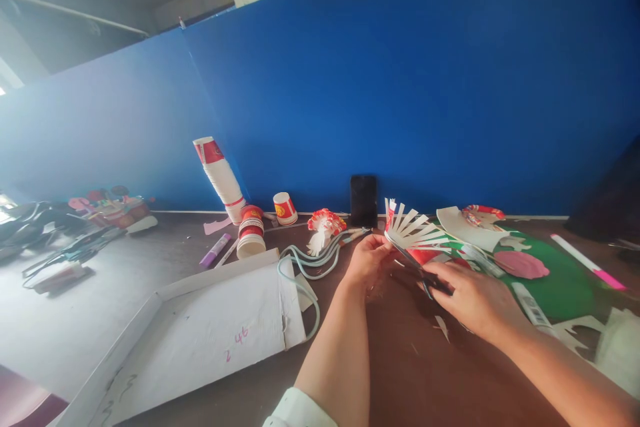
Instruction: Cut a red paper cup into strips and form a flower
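Note:
My left hand (369, 259) pinches the base of a paper cup (417, 230) whose wall is cut into white strips that fan out to the right; a bit of red print shows on it. In my right hand (467, 293) are dark-handled scissors (427, 275), their blades reaching up and left to the cup beside my left fingers. How far the blades are apart I cannot tell. Small paper scraps (442, 328) lie on the brown table (415, 380) below. Left of my hands sits another cut cup with curled red-and-white strips (325, 223).
A white cardboard tray (210, 333) lies to the left, with a pale cable (317, 320) looping over its corner. Behind stand stacked paper cups (223, 180), a single cup (285, 209) and a black phone (363, 201). Glue stick (533, 307), pink marker (587, 260) and green sheet (565, 290) lie right.

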`<state>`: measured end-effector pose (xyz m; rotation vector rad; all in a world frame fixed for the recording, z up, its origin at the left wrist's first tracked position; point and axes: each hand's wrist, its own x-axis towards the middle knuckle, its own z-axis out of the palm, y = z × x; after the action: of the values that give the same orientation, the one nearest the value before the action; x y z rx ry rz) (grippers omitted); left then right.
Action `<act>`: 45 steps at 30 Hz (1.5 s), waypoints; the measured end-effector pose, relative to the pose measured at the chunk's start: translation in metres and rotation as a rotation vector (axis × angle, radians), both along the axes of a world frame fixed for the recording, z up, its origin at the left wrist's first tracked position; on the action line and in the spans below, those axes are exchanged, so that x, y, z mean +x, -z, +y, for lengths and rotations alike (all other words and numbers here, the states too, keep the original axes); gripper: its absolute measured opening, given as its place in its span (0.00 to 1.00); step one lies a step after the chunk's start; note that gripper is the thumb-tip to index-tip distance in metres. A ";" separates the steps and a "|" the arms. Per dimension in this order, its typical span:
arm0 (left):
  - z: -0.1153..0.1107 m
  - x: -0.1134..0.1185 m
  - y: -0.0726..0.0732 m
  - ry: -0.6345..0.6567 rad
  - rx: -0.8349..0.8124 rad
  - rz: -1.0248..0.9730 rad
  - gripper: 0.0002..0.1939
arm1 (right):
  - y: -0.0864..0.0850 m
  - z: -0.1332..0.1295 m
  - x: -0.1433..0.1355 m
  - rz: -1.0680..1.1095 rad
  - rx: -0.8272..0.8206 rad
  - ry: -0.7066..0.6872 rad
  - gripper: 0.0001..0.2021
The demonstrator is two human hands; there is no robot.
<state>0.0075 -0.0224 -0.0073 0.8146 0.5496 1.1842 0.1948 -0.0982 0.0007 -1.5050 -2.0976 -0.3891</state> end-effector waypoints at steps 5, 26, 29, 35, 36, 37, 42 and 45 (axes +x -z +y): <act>-0.002 0.001 -0.002 0.011 -0.013 -0.027 0.20 | 0.003 0.002 0.003 -0.030 0.047 -0.035 0.10; -0.004 0.002 -0.004 -0.006 -0.043 -0.031 0.18 | 0.012 0.006 0.007 -0.089 0.103 -0.052 0.10; -0.002 0.001 -0.002 -0.025 -0.018 -0.056 0.17 | 0.008 0.003 0.004 -0.025 0.157 -0.043 0.09; 0.001 -0.006 -0.002 -0.102 -0.038 -0.087 0.15 | 0.003 -0.004 -0.001 -0.024 0.175 -0.220 0.10; 0.001 -0.006 -0.003 -0.106 -0.048 -0.101 0.15 | 0.004 -0.004 -0.001 -0.037 0.157 -0.236 0.10; 0.001 -0.007 -0.003 -0.108 -0.059 -0.111 0.15 | 0.005 -0.003 -0.001 -0.047 0.141 -0.234 0.11; 0.001 -0.007 -0.005 -0.134 -0.111 -0.119 0.12 | 0.008 0.000 0.004 -0.060 0.104 -0.079 0.15; -0.001 -0.007 -0.007 -0.141 -0.150 -0.116 0.09 | 0.007 0.000 0.005 -0.060 0.090 -0.031 0.16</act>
<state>0.0007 -0.0234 -0.0001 0.5832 0.5999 1.2936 0.2001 -0.0978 -0.0061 -1.4237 -2.1180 -0.5155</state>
